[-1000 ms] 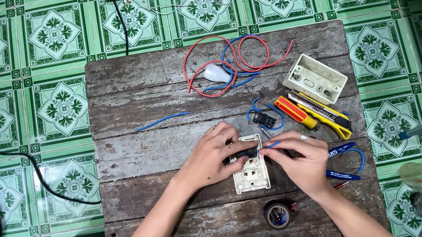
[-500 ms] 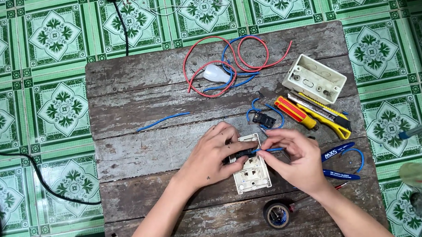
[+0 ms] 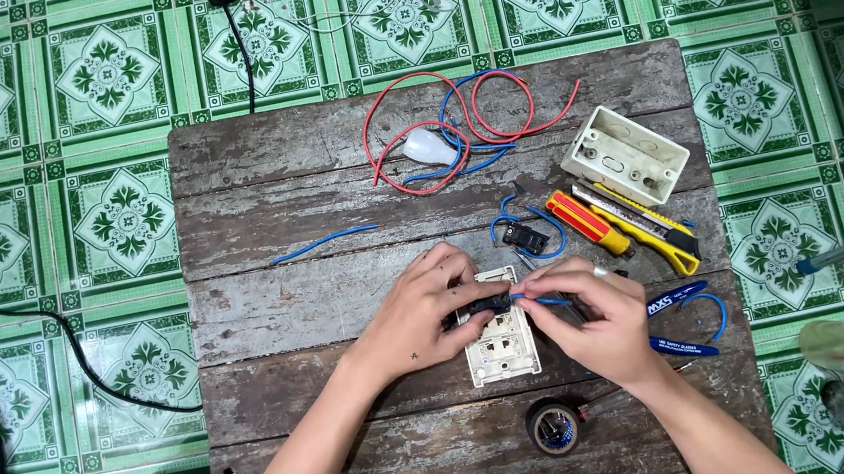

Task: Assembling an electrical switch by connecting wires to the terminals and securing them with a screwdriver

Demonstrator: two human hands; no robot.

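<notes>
Fingers of left hand (image 3: 426, 312) pinch a small black switch (image 3: 483, 305); right hand (image 3: 594, 316) feeds a blue wire (image 3: 544, 300) in. Socket plate (image 3: 501, 346) lies unassembled underneath.

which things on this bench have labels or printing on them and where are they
Pliers: right of the right hand, blue handles with white printing.
Utility knife: right part of the wooden table, long, yellow and black, small marking too small to make out.
No packages, signs or screens show.
</notes>
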